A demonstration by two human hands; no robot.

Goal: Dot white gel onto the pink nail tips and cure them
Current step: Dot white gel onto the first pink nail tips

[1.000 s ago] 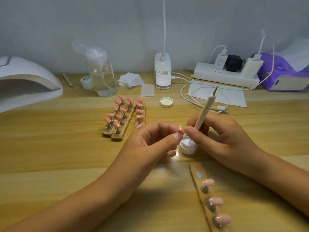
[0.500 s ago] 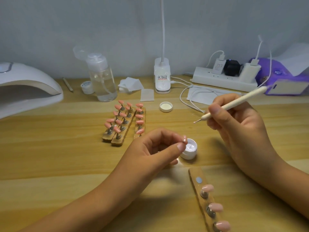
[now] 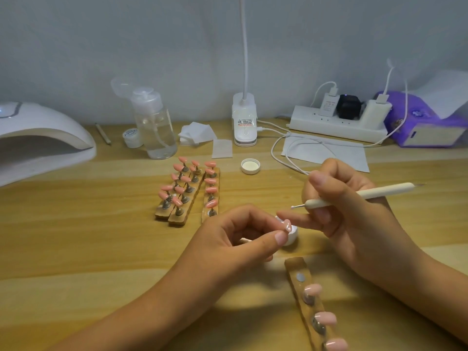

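My left hand (image 3: 235, 239) pinches a small pink nail tip (image 3: 286, 226) between thumb and forefinger, just above the open white gel pot (image 3: 291, 236). My right hand (image 3: 354, 214) grips a white dotting pen (image 3: 359, 195) lying almost level, its metal ball end pointing left a little above the tip. One finger of that hand reaches out to the held tip. A wooden strip (image 3: 307, 310) in front carries three pale pink tips and one bare magnet. Three more wooden strips (image 3: 187, 196) with several pink tips lie at centre left.
A white curing lamp (image 3: 43, 138) stands at far left. At the back are a clear pump bottle (image 3: 154, 127), a small jar (image 3: 132, 138), wipes (image 3: 197, 134), a desk lamp base (image 3: 244, 122), a power strip (image 3: 339, 122) with cables, and a purple tissue pack (image 3: 428, 122). The pot's lid (image 3: 250, 166) lies nearby.
My right hand lifted the pen out of the gel pot, swung it level and brought its ball end leftward and down towards the tip. My left hand kept holding the tip.
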